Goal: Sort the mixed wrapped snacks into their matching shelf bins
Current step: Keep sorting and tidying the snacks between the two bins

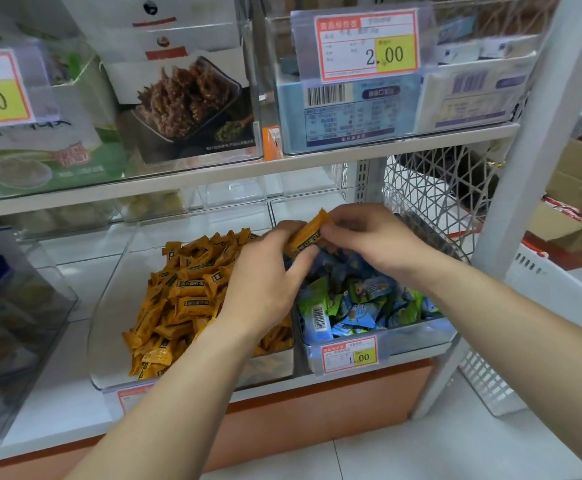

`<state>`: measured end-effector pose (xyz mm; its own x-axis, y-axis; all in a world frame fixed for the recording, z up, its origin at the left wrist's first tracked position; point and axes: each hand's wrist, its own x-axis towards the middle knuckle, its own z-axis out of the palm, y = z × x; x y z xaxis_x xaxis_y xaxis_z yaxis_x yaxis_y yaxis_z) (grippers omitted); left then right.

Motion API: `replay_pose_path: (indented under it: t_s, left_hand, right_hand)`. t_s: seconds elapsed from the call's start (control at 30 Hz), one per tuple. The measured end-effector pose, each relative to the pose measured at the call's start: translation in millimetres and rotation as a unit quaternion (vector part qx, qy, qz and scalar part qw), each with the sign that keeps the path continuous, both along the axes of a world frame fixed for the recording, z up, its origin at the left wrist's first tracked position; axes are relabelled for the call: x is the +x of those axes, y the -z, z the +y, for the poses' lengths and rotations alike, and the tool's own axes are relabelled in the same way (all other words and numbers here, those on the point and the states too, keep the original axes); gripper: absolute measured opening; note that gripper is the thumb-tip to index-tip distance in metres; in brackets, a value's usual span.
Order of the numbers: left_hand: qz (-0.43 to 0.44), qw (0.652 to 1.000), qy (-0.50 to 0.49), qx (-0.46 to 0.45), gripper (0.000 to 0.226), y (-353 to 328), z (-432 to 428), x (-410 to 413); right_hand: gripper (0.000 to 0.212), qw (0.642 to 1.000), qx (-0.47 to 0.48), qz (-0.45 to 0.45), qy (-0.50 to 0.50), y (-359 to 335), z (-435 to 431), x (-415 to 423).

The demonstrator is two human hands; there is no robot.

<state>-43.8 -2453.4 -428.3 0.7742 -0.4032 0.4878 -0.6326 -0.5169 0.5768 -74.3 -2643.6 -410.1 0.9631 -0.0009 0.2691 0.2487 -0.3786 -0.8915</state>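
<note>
Item 1, orange snack: single wrapped pack, held in the air at centre of frame, right over the seam btwn the two lower bins and slightly on the blue-green side. Long axis runs diagonal, lower-left end to upper-right end. Item 2, left grip: fingers and thumb curled round the pack's lower-left end, grasping it; wrist sits over the orange pile. Item 3, right grip: thumb and fingertips pinching the upper-right end of the same pack, so it's shared btwn both hands. Item 4, orange bin: clear tub, centre-left of frame, w/ a heap of orange packs that match the held one. Item 5, blue-green bin: clear tub, centre-right, w/ blue and green packs and a 1.00 price tag on its front. Item 6, shelf: white, carries both bins. Item 7, wire basket: right of centre, behind the right grip; contents n/a, can't make them out. My read: the pack belongs to the left of where it hangs, and the left grip is the nearer one to that pile, so I'd expect the right grip to let go and the left to carry it a short way down-left. Risk, as I judge it: if released here it could drop among the blue-green packs.
</note>
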Motion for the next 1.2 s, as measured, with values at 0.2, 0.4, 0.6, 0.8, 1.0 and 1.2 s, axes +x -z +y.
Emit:
replay_pose_path:
  t_s: [0.2,0.4,0.6,0.8,1.0,1.2]
  left_hand:
    - [0.003,0.983,-0.154,0.102,0.034,-0.2,35.7,22.0]
    - [0.026,0.982,-0.140,0.125,0.057,2.7,39.0,21.1]
    - [0.042,0.975,-0.094,0.197,0.058,14.2,23.3,11.9]
    - [0.060,0.982,-0.062,0.167,0.054,18.0,32.2,15.6]
    - [0.061,0.984,-0.047,0.163,0.055,19.0,36.2,15.9]
    - [0.068,0.985,-0.036,0.156,0.055,19.7,39.6,18.0]
  right_hand:
    - [0.022,0.985,-0.166,0.053,0.021,20.3,-8.2,8.7]
    - [0.038,0.841,-0.505,0.194,-0.008,39.5,-15.5,29.3]
    - [0.059,0.794,-0.544,0.268,-0.051,50.1,-10.1,50.8]
    - [0.067,0.820,-0.485,0.294,-0.071,53.1,-18.3,61.0]
    - [0.077,0.812,-0.510,0.276,-0.067,59.4,-18.3,68.8]
    - [0.025,0.898,-0.350,0.253,-0.085,56.9,-31.2,63.8]
